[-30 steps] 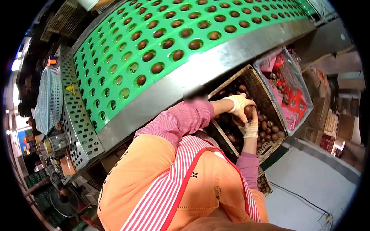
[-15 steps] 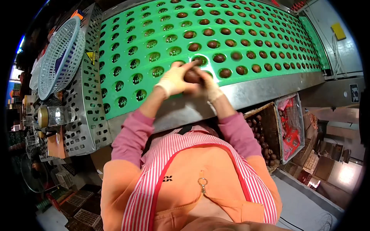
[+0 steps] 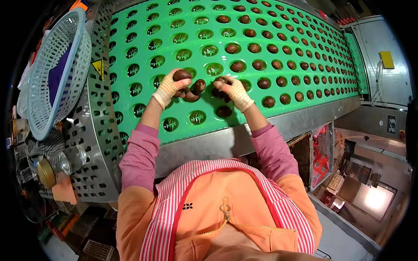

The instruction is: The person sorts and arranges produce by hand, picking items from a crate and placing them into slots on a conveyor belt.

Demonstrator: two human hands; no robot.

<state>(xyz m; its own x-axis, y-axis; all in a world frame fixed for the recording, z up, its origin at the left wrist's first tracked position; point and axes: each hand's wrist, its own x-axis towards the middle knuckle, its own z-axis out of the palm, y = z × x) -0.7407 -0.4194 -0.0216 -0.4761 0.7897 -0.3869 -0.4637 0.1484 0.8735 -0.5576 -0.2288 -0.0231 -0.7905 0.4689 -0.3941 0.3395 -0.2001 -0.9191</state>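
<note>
My left hand (image 3: 170,88), in a pale glove with bare fingertips, is closed round several brown round nuts (image 3: 182,75) above the green tray belt (image 3: 180,130). My right hand (image 3: 233,90), gloved likewise, has its fingers curled over more brown nuts, partly hidden beneath them. Between the hands a single nut (image 3: 199,86) shows beside the left fingers. Just below my right hand, one nut (image 3: 224,112) sits in a cup of the belt. Cups to the right hold one nut each; many cups on the left show only their patterned bottoms.
A steel edge (image 3: 191,152) runs along the belt's near side. At the left are a perforated metal panel (image 3: 98,143), a blue plastic basket (image 3: 56,78) and a jar (image 3: 45,172). Right of my body stands a crate (image 3: 300,152) beside a plastic-lined bin (image 3: 322,156).
From the crate on the right, both hands came over the belt with nuts. Since half a second ago they have moved apart, and the view has shifted.
</note>
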